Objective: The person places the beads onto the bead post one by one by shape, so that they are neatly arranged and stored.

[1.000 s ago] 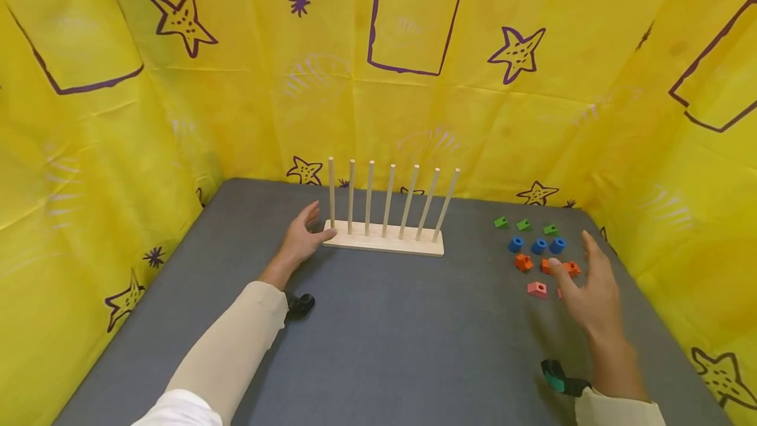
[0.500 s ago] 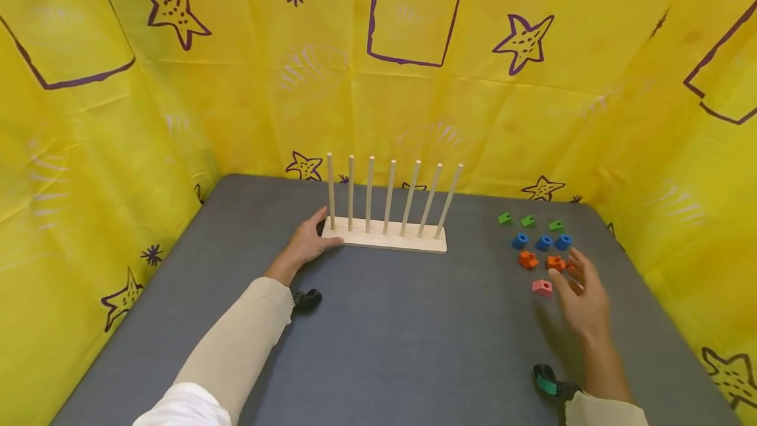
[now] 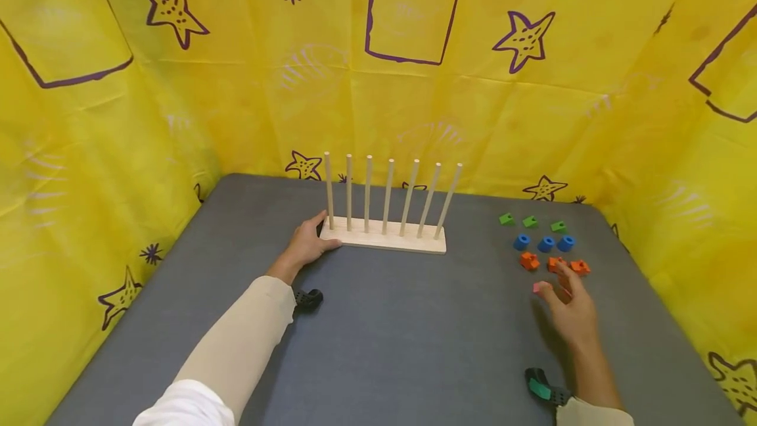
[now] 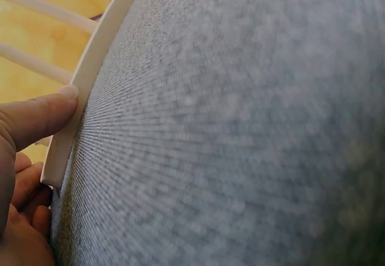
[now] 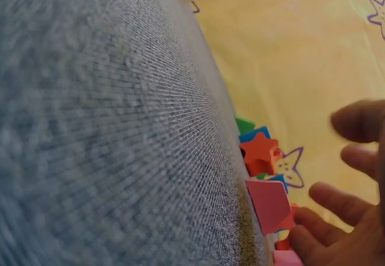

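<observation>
A pale wooden stand point(image 3: 384, 239) with several upright pegs stands near the back of the table. My left hand point(image 3: 304, 245) grips its left end, the thumb along the front edge and the fingers behind. In the left wrist view, the thumb point(image 4: 51, 112) presses against the base's edge point(image 4: 99, 46). My right hand point(image 3: 575, 314) is over the near end of the coloured blocks, thumb and fingers apart. It partly covers a pink block point(image 3: 536, 287). In the right wrist view, the fingers point(image 5: 337, 203) are loosely bent beside a pink block point(image 5: 268, 204), with nothing held.
Beyond the right hand, orange star-shaped blocks point(image 3: 529, 261), blue cylinders point(image 3: 522, 242) and green notched blocks point(image 3: 506, 219) lie in rows. The grey table point(image 3: 384, 340) is enclosed by yellow cloth point(image 3: 266, 110) printed with purple stars.
My left hand has closed round the stand's left end. The right hand has moved left and down to the pink block, its fingers drawing closer together.
</observation>
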`<state>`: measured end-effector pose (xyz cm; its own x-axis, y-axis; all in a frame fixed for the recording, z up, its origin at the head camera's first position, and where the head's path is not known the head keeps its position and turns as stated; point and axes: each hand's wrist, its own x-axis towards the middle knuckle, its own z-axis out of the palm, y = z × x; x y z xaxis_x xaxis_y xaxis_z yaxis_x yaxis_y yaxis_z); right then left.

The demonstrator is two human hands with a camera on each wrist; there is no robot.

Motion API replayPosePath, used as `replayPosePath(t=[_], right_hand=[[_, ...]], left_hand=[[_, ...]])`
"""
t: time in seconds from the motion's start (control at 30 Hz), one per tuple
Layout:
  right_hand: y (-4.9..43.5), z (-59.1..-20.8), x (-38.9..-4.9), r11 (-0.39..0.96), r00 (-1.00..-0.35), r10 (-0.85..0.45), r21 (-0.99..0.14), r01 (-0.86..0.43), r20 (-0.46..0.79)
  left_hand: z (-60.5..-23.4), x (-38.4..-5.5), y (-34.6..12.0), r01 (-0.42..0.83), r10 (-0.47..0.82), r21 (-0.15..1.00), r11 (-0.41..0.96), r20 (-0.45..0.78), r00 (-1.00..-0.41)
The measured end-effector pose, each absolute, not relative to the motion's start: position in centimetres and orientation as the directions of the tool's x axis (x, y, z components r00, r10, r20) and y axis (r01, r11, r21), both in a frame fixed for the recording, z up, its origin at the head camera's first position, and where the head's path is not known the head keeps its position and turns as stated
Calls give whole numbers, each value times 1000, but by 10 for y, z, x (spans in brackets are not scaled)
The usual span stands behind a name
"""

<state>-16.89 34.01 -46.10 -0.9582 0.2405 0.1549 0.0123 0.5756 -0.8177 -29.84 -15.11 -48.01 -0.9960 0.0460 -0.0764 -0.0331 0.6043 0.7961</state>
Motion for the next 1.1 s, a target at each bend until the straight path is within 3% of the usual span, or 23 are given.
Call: replayPosePath(t=[0.57,0.8,1.1], right_hand=[[343,-483,-168,759,-973,217,-640,120,74],[342,-485,-167,788,-944,259,-610,84,205],[330,-461,-167,738,-903,280,-675,-15,327]], left_hand=[[-477,-295,-152,-33,45,784,620,-78,-996],[-476,-295,-151,-41,39,785,618,-83,-996],[-478,-295,-148,-38,34,783,621,-76,-997]])
